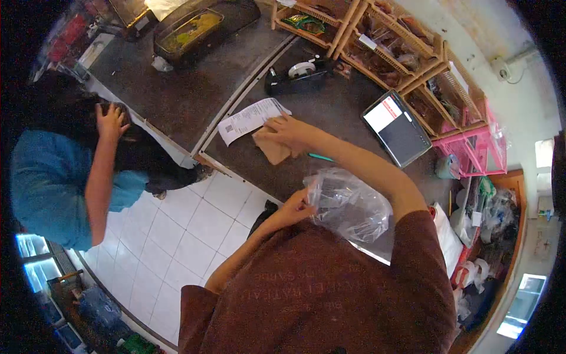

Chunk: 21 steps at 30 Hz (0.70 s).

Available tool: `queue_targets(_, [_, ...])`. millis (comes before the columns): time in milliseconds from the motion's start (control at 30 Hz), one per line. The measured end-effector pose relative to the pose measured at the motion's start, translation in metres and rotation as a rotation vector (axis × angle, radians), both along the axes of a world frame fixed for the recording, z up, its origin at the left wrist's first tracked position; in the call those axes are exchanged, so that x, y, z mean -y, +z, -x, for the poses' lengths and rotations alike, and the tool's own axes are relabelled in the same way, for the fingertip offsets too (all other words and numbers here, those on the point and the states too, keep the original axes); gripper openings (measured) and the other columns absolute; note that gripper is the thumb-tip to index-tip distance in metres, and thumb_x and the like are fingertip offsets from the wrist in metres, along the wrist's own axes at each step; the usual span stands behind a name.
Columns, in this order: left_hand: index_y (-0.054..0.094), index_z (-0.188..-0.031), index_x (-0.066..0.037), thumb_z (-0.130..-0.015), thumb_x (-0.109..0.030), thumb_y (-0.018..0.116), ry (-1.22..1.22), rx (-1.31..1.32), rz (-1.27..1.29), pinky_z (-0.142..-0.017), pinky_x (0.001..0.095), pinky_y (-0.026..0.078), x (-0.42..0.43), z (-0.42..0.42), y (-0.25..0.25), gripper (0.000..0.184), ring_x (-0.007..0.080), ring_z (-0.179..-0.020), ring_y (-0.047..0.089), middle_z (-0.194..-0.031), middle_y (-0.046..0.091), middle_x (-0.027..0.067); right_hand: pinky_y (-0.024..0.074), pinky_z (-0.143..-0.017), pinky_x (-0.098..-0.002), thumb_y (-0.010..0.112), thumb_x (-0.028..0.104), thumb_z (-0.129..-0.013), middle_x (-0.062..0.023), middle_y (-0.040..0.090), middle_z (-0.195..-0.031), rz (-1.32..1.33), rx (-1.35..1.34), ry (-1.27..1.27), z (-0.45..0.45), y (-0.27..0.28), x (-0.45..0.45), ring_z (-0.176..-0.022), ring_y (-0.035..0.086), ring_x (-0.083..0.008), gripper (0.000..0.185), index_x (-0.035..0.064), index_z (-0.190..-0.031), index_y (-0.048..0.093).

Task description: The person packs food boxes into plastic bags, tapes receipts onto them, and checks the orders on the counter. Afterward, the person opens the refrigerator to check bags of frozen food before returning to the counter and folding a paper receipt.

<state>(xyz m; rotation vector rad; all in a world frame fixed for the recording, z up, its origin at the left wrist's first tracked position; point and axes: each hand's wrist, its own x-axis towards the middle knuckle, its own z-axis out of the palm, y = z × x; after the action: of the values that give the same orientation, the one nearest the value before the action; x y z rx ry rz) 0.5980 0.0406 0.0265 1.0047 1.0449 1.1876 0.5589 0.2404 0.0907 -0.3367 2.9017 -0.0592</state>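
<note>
My left hand (298,205) pinches the edge of a clear plastic bag (354,203), which lies crumpled along the counter's near side by my body. My right hand (287,133) reaches across the counter, its fingers closed over the upper end of a flat brown packet (272,148). A white printed paper slip (243,122) lies against the packet, its right end near my right fingertips. Beneath my right forearm a thin teal stick (320,157), perhaps a pen, shows in part.
A tablet (396,127) stands to the right, a tape dispenser (300,72) farther back. Wooden racks (389,50) of packed goods line the wall, with a pink basket (471,150) beside them. Another person in a teal shirt (56,183) is at left, near a glass-topped case (194,32).
</note>
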Motion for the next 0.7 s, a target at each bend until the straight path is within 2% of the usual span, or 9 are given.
queue_targets(167, [0.014, -0.136, -0.01, -0.082, -0.01, 0.054, 0.011, 0.22, 0.034, -0.073, 0.0242, 0.043, 0.001, 0.002, -0.006, 0.068, 0.0095, -0.083, 0.046, -0.106, 0.044, 0.0037, 0.0294, -0.087, -0.0502, 0.077, 0.023, -0.038, -0.019, 0.041, -0.111, 0.175, -0.003, -0.251, -0.002, -0.006, -0.001, -0.108, 0.039, -0.035, 0.106, 0.0212, -0.131, 0.026])
queue_targets(267, [0.019, -0.135, -0.008, -0.082, -0.007, 0.052, 0.033, 0.229, 0.05, -0.076, 0.0258, 0.043, -0.002, 0.006, -0.006, 0.063, 0.0107, -0.088, 0.048, -0.11, 0.047, 0.005, 0.0327, -0.084, -0.0458, 0.077, 0.025, -0.042, -0.0184, 0.042, -0.108, 0.157, -0.18, -0.355, -0.032, 0.027, 0.004, -0.103, 0.041, -0.0357, 0.102, 0.016, -0.13, 0.027])
queue_targets(333, [0.024, -0.133, -0.007, -0.082, -0.008, 0.052, -0.002, 0.308, 0.084, -0.076, 0.0271, 0.043, -0.004, 0.008, -0.015, 0.058, 0.0116, -0.089, 0.049, -0.109, 0.048, 0.0053, 0.0337, -0.086, -0.0437, 0.076, 0.029, -0.043, -0.0195, 0.04, -0.114, 0.4, -0.136, -0.481, -0.062, 0.076, 0.011, -0.106, 0.04, -0.0358, 0.101, 0.0163, -0.13, 0.026])
queue_targets(433, [0.033, -0.128, -0.005, -0.082, -0.008, 0.052, 0.068, -0.091, 0.14, -0.076, 0.028, 0.044, -0.007, 0.013, -0.056, 0.05, 0.0128, -0.089, 0.05, -0.104, 0.051, 0.0048, 0.0345, -0.088, -0.0344, 0.075, 0.032, -0.051, -0.0175, 0.04, -0.115, 0.87, -0.23, -0.387, -0.128, 0.102, 0.025, -0.107, 0.04, -0.0294, 0.096, 0.0099, -0.13, 0.024])
queue_targets(500, [0.036, -0.124, -0.004, -0.081, -0.007, 0.05, 0.149, 0.218, 0.16, -0.075, 0.0272, 0.044, -0.012, 0.015, 0.001, 0.045, 0.0125, -0.088, 0.051, -0.101, 0.052, 0.0039, 0.0307, -0.094, -0.0363, 0.074, 0.033, -0.052, -0.0178, 0.036, -0.122, 1.209, 0.166, -0.586, -0.173, 0.102, 0.041, -0.114, 0.035, -0.0271, 0.101, 0.007, -0.132, 0.018])
queue_targets(533, [0.038, -0.123, -0.004, -0.081, -0.007, 0.049, 0.186, 0.371, 0.171, -0.074, 0.0268, 0.044, -0.016, 0.015, 0.023, 0.043, 0.0124, -0.087, 0.051, -0.099, 0.053, 0.0034, 0.0303, -0.095, -0.0365, 0.073, 0.033, -0.052, -0.0181, 0.035, -0.123, 1.29, 0.15, -0.753, -0.191, 0.096, 0.056, -0.115, 0.035, -0.0276, 0.102, 0.0058, -0.132, 0.017])
queue_targets(600, [0.034, -0.128, -0.007, -0.08, -0.004, 0.044, 0.026, 0.153, 0.065, -0.07, 0.0248, 0.043, -0.019, 0.025, 0.016, 0.049, 0.0108, -0.082, 0.05, -0.093, 0.052, 0.002, 0.0295, -0.095, -0.0369, 0.073, 0.035, -0.051, -0.0187, 0.034, -0.124, 1.446, 0.121, -1.079, -0.224, 0.069, 0.077, -0.115, 0.035, -0.0285, 0.105, 0.0035, -0.132, 0.014])
queue_targets(667, [0.03, -0.131, -0.008, -0.08, -0.003, 0.043, -0.096, 0.055, 0.066, -0.069, 0.0238, 0.042, -0.016, 0.024, 0.02, 0.053, 0.0099, -0.079, 0.048, -0.091, 0.05, 0.0013, 0.028, -0.098, -0.0386, 0.074, 0.036, -0.049, -0.0221, 0.032, -0.125, 1.164, -0.171, -1.238, -0.258, 0.007, 0.073, -0.117, 0.033, -0.0321, 0.104, 0.0046, -0.131, 0.019])
queue_targets(700, [0.047, -0.106, -0.005, -0.078, -0.002, 0.046, -0.078, 0.038, 0.039, -0.067, 0.0243, 0.042, -0.017, 0.015, 0.045, 0.028, 0.0102, -0.072, 0.048, -0.082, 0.048, 0.0001, 0.0273, -0.099, -0.0395, 0.074, 0.037, -0.047, -0.0238, 0.032, -0.125, 1.014, -0.312, -1.308, -0.269, -0.015, 0.073, -0.118, 0.032, -0.0339, 0.103, 0.0052, -0.13, 0.022])
